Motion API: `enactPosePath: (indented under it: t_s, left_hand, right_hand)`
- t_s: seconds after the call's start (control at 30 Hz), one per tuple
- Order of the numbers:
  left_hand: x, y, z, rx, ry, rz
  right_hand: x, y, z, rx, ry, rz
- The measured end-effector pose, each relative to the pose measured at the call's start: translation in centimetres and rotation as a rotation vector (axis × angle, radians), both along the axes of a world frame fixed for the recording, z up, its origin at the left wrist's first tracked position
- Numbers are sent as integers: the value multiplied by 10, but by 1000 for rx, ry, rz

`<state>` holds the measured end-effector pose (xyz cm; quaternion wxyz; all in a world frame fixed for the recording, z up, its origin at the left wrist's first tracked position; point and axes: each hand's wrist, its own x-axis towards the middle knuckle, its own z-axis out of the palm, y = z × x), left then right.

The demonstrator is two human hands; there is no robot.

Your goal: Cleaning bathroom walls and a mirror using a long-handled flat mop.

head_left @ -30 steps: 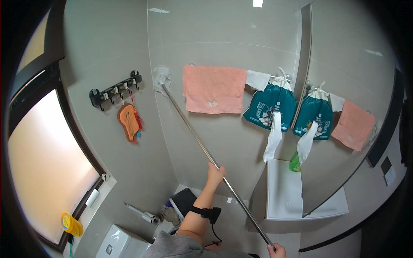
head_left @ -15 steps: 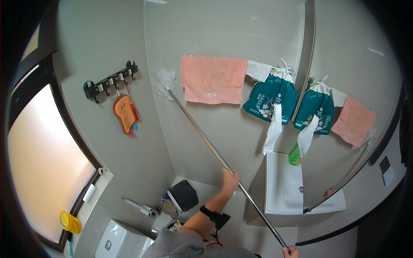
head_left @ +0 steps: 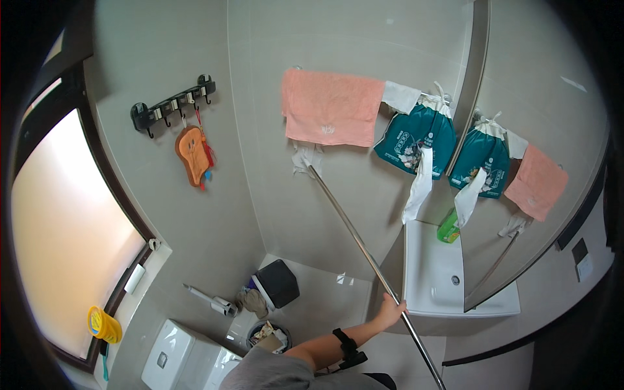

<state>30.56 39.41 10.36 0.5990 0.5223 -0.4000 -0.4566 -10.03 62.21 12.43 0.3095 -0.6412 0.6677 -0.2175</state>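
Left hand [head_left: 390, 311] on a pole [head_left: 354, 233]

Head view: the hand was closed around the pole, which rose to a white cloth [head_left: 305, 157] against the wall [head_left: 292, 214], below a pink towel [head_left: 333, 107]. The right hand was out of view, its grip unknown.

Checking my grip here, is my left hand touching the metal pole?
Touching. The head view shows the left hand closed around the metal pole, with no gap between them.

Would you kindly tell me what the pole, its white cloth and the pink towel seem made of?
Pole: probably polished metal, from its bright sheen. White cloth: probably matte fabric, from its crumpled folds; fibre unclear. Pink towel: likely matte terry, from its soft-looking surface.
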Motion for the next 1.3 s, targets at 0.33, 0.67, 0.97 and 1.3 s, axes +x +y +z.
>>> enactPosePath:
  t_s: [0.33, 0.67, 0.97, 1.3]
  left_hand:
    - [135, -21, 19, -65, 15, 370]
    - [228, -36, 9, 0, -72, 401]
    - [244, -67, 46, -43, 138, 601]
    - [185, -52, 78, -20, -10, 386]
  right_hand:
    - [122, -75, 16, 2, 189, 93]
    - [193, -117, -3, -36, 178, 192]
    - [269, -177, 28, -47, 192, 233]
    - [220, -137, 30, -195, 135, 86]
